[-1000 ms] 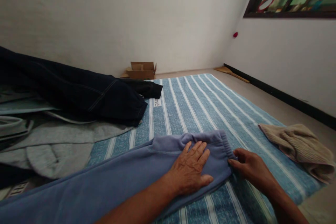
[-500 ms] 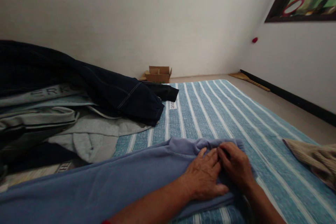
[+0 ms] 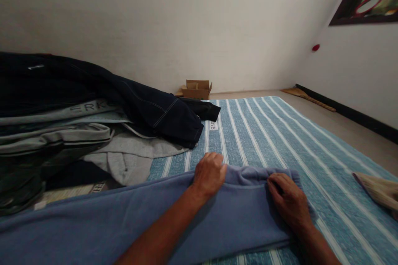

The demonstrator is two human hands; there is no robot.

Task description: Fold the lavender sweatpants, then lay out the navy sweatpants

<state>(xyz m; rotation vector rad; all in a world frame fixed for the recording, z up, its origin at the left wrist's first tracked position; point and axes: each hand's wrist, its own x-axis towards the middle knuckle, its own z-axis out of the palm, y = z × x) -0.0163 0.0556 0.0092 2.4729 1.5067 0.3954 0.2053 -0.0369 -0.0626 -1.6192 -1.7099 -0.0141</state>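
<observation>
Shifted away from the waistband (image 3: 294, 172), our left hand (image 3: 209, 176) curls at the upper edge, our right hand (image 3: 289, 201) nearer the waist, both grips undeterminable; our blue trousers (image 3: 245, 209) lie lengthwise on the striped cover (image 3: 258, 132), largely flattened, top creases remaining.

Blue trousers (image 3: 239, 211) laid out flat

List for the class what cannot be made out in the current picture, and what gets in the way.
All in the head view:
- Blue garment: its far end, cut off by the left edge.
- Left hand: fingertips, hidden by the curled hand itself.
- Tan cloth: the rest, cut off by the right edge.
- Grey lettered garment: remaining letters, covered by the dark blue garment.
- Cardboard box: contents, hidden by its front wall.
</observation>
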